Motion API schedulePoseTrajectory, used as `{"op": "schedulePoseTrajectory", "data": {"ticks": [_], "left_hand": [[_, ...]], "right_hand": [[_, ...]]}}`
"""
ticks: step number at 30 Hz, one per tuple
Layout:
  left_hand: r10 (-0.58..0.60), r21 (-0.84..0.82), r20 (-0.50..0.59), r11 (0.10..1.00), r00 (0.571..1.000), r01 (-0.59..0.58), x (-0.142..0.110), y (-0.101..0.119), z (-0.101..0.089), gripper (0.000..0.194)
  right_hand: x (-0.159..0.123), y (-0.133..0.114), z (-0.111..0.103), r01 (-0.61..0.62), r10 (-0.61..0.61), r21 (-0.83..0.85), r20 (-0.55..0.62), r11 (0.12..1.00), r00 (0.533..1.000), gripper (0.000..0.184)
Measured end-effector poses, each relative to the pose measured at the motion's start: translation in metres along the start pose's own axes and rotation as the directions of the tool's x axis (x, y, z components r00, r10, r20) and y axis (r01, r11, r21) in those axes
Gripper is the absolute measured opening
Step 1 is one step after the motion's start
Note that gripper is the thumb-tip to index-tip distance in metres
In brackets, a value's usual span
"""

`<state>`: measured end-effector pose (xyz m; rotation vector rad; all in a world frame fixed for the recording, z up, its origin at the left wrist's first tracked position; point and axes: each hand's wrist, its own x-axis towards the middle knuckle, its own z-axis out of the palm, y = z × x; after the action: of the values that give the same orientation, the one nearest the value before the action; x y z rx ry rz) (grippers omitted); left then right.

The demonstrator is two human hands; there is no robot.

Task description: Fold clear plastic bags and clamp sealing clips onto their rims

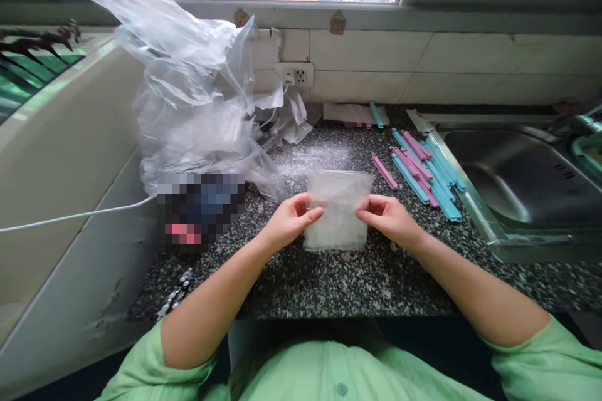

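Note:
A small translucent plastic bag (337,213) is held up over the speckled counter, spread between my two hands. My left hand (297,220) pinches its left edge between thumb and fingers. On the opposite edge, my right hand (386,216) grips it the same way. The bag looks flat; whether anything lies inside cannot be made out. Just right of my right hand lies a loose pile of pink and blue bag sealing clips (423,169). One pink clip (384,171) rests apart from the pile, nearer the bag.
A big heap of clear plastic bags (192,100) stands at the left back. Before it lies a blurred-out dark device (202,207) with a white cable (108,210). A steel sink (512,175) is on the right. Behind, a wall socket (295,75) and a barred window.

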<state>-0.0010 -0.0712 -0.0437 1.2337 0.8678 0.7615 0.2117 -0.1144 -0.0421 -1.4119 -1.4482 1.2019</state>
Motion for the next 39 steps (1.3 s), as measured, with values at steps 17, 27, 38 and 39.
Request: {"op": "schedulePoseTrajectory", "data": {"ticks": [17, 27, 38, 39], "left_hand": [[0.033, 0.021, -0.026, 0.999, 0.999, -0.032, 0.002, 0.000, -0.004, 0.022], [0.095, 0.070, -0.148, 0.994, 0.984, -0.085, 0.002, 0.002, -0.007, 0.013], [0.293, 0.193, 0.091, 0.932, 0.952, -0.305, -0.004, 0.005, -0.003, 0.013], [0.302, 0.199, 0.088, 0.928, 0.949, -0.314, -0.004, 0.005, -0.004, 0.013]], "right_hand": [[0.001, 0.000, -0.003, -0.002, 0.002, 0.040, 0.001, 0.999, 1.000, 0.033], [0.002, 0.001, -0.007, 0.016, -0.017, 0.119, 0.009, 0.993, 1.000, 0.014], [-0.002, -0.006, -0.003, -0.005, 0.051, -0.177, 0.256, 0.984, 0.965, 0.022], [-0.003, -0.007, -0.002, 0.017, 0.040, -0.220, 0.252, 0.975, 0.967, 0.021]]}}
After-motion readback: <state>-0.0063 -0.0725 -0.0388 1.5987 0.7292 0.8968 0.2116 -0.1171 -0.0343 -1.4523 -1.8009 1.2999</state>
